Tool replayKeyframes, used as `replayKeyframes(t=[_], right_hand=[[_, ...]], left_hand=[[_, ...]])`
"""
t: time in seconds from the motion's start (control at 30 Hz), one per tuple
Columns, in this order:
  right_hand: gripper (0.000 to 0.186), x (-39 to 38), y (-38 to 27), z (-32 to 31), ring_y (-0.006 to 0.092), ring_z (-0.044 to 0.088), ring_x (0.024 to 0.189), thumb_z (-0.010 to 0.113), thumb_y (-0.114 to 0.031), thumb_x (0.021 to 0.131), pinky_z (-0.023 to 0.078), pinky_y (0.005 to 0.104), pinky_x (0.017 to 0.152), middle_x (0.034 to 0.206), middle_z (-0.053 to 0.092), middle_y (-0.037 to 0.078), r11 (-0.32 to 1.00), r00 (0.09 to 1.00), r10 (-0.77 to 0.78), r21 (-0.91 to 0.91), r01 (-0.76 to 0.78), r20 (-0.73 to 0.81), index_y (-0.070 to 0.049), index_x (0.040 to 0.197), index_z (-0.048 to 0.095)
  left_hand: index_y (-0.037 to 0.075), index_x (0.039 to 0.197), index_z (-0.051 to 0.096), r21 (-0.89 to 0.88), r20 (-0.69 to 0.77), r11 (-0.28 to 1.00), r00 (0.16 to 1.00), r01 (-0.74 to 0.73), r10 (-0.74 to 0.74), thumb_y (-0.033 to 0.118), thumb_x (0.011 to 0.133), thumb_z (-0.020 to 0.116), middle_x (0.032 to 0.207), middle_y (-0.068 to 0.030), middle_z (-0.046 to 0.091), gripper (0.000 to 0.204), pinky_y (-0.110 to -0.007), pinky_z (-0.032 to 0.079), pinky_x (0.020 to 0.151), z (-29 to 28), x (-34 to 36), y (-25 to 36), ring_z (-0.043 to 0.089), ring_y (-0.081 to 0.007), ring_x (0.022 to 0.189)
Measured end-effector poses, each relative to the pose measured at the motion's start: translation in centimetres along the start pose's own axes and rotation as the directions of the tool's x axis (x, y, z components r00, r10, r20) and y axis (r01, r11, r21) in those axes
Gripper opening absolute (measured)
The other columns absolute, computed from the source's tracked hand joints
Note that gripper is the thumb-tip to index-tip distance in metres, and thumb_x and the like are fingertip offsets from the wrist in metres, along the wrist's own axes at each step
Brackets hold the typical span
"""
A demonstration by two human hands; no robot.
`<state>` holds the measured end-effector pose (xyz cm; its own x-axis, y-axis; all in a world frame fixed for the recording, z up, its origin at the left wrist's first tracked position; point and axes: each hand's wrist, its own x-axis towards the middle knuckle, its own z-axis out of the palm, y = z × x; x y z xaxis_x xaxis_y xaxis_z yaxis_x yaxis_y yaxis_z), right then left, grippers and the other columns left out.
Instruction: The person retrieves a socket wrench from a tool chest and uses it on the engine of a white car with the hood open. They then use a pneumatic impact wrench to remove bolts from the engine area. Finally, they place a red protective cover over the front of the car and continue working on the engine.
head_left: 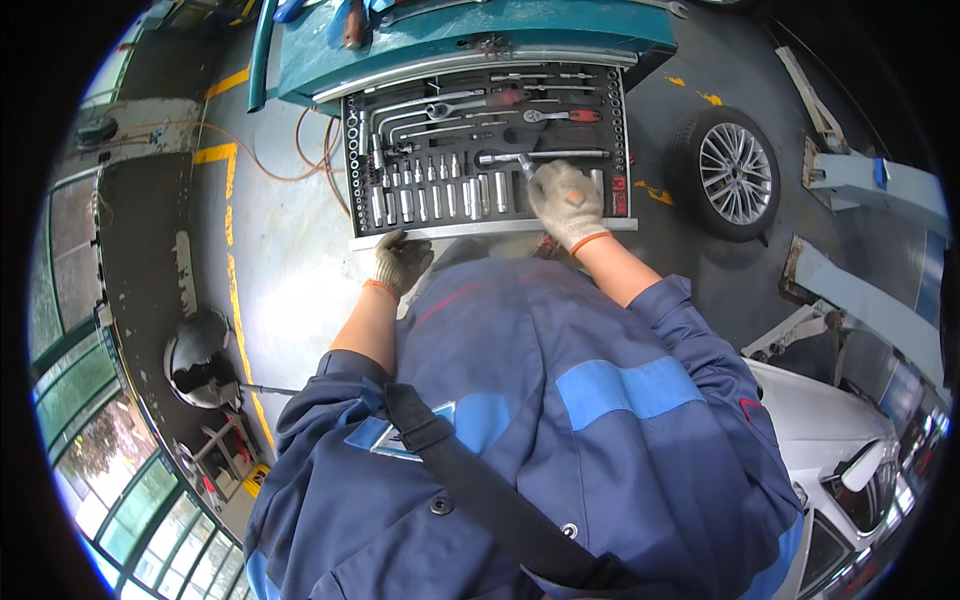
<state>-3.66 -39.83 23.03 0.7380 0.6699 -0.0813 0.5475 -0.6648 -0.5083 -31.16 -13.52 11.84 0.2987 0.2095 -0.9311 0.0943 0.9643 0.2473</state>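
An open tool drawer [490,228] lies before me, its black foam tray filled with chrome tools. Over its right part is my right hand [567,203] in a pale knitted glove. Its fingers are closed around a short chrome piece [526,166], mostly covered by the glove, which meets or crosses a long chrome bar [570,155]; whether the two are joined I cannot tell. At the drawer's front left edge, my gloved left hand [401,263] has its fingertips by the rim and its thumb apart. Several upright sockets [447,198] stand between the hands. A red-handled ratchet [562,116] lies farther back.
The teal tool cabinet [460,42] carries wrenches and a screwdriver on top. A wheel with its tyre [724,175] is on the floor at right, near blue lift arms [880,185]. A white car [825,430] stands behind right. An orange hose [262,168] trails at left.
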Motion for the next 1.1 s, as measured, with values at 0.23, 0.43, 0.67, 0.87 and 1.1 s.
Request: replayKeyframes(t=[0.23,0.43,0.67,0.87,1.1], right_hand=[[0.034,3.2,-1.3,0.4,0.0392,0.073,0.107,0.06,-0.037,0.097,0.058,0.0511,0.095,0.114,0.075,0.018,0.992,0.883,0.089,-0.122,-0.036,0.46,-0.008,0.108,0.074],[0.039,4.6,-2.8,0.7,0.0412,0.074,0.105,0.065,-0.04,0.095,0.058,0.0501,0.095,0.113,0.076,0.02,0.959,0.846,0.274,-0.197,-0.204,0.457,-0.008,0.115,0.074],[0.042,4.4,-2.0,1.8,0.0414,0.072,0.107,0.067,-0.031,0.094,0.057,0.0526,0.093,0.119,0.072,0.02,0.974,0.926,0.158,-0.206,-0.09,0.342,-0.01,0.131,0.065],[0.036,4.7,-3.5,1.1,0.0386,0.073,0.104,0.063,-0.024,0.093,0.058,0.0516,0.091,0.111,0.072,0.021,0.907,0.893,0.073,-0.402,0.126,0.445,-0.004,0.124,0.067],[0.037,12.5,-6.7,1.9,0.0383,0.068,0.113,0.066,-0.024,0.091,0.055,0.0499,0.098,0.122,0.07,0.017,0.949,0.973,-0.057,-0.291,0.123,0.225,-0.012,0.126,0.069]], left_hand=[[0.001,0.131,0.062,0.114,-0.044,0.993,0.999,0.005,0.0,0.05,0.099,0.059,0.133,-0.0278,0.065,0.059,-0.056,0.046,0.109,1.3,-1.2,0.7,0.059,-0.0419,0.123],[0.015,0.125,0.063,-0.042,-0.077,0.999,0.997,-0.005,0.002,0.051,0.102,0.063,0.127,-0.0092,0.067,0.043,-0.05,0.052,0.098,-0.1,-1.5,3.4,0.063,-0.0279,0.114],[0.01,0.129,0.068,0.117,-0.148,0.982,0.975,-0.149,0.166,0.049,0.102,0.068,0.112,-0.0073,0.073,0.048,-0.039,0.058,0.085,-1.7,-1.4,4.2,0.069,-0.0236,0.093],[0.002,0.119,0.068,0.35,-0.085,0.928,0.983,-0.124,0.164,0.051,0.101,0.07,0.098,-0.0117,0.073,0.052,-0.036,0.06,0.071,-2.4,-2.6,5.2,0.071,-0.0218,0.077],[-0.003,0.122,0.066,0.44,-0.018,0.881,0.979,-0.174,0.203,0.048,0.102,0.068,0.102,-0.0125,0.074,0.055,-0.034,0.059,0.079,-3.2,-4.7,4.9,0.072,-0.0211,0.085]])
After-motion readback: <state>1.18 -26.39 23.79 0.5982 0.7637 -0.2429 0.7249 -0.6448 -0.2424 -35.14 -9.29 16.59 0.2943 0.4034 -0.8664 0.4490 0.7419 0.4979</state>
